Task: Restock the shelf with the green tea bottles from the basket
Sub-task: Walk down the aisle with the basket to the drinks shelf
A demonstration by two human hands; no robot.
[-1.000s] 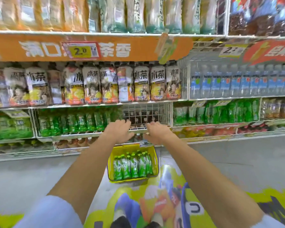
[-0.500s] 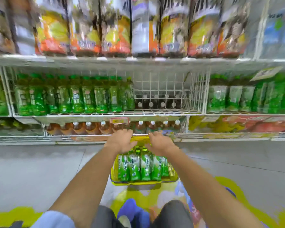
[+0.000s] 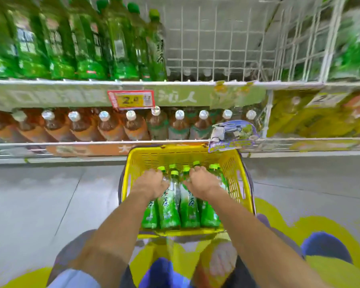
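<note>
Okay, left hand (image 3: 151, 182), right hand (image 3: 202, 182) each grip green-capped clear plastic green tea bottles (image 3: 168, 207) in yellow plastic basket (image 3: 239, 183), 12 o'clock.

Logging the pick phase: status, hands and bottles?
Left hand and right hand grip green tea bottles inside yellow basket. None lifted yet. Nothing between basket and wire shelf bay.

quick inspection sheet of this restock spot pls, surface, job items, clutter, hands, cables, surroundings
surface: grey tiled floor with a yellow floor sticker
job's things: yellow plastic basket on the floor holding green-capped green tea bottles; white wire shelf has a bare gap right of its green bottles
clutter: nothing seen
hands: left hand and right hand curled over bottle necks in the basket; grip hidden
cables: nothing seen
surroundings: brown white-capped bottles on the lower shelf; red and yellow price tag
</note>
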